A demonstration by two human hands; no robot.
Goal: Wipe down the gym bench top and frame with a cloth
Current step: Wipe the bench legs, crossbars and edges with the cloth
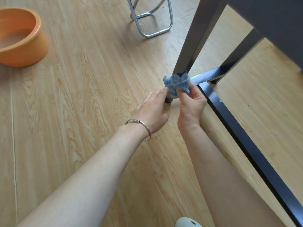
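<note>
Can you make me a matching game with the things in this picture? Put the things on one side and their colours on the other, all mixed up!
Things:
1. basin
2. cloth
3. bracelet
4. floor rail of the bench frame

Colours:
A. silver
B. dark, almost black
C. orange
D. blue and white

Right pairs: 1-C, 2-D, 3-A, 4-B

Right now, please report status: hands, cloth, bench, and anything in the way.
Right hand grips cloth, wrapped low around bench leg. Left hand open, fingertips at cloth. Nothing blocking; basin far left.
</note>
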